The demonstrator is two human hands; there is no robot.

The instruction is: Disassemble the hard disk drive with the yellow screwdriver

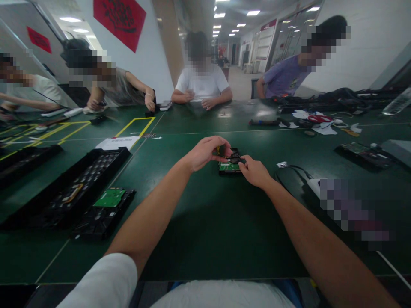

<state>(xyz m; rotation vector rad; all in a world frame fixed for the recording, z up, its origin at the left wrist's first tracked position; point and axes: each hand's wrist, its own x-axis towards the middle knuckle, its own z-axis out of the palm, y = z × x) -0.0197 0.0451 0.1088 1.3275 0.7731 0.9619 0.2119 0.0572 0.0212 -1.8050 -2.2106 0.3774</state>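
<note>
In front of me on the green table lies a hard drive (pixel 228 167) with a green circuit board and dark edges. Over its far left side, my left hand (pixel 212 153) curls with thumb and fingers brought together. Something small with a yellow bit shows between those fingers, too small to name. My right hand (pixel 255 171) is closed at the drive's right side. Its thumb and forefinger pinch the end of a small black part (pixel 235 158) lying over the board. The fingers partly hide the drive's far end.
Left of me are a long black tray (pixel 41 188) and another drive in a black caddy (pixel 104 209). To the right lie a cable (pixel 293 167), a blurred pale device (pixel 346 205) and another drive (pixel 364 155). Several people sit across the table (pixel 205 239).
</note>
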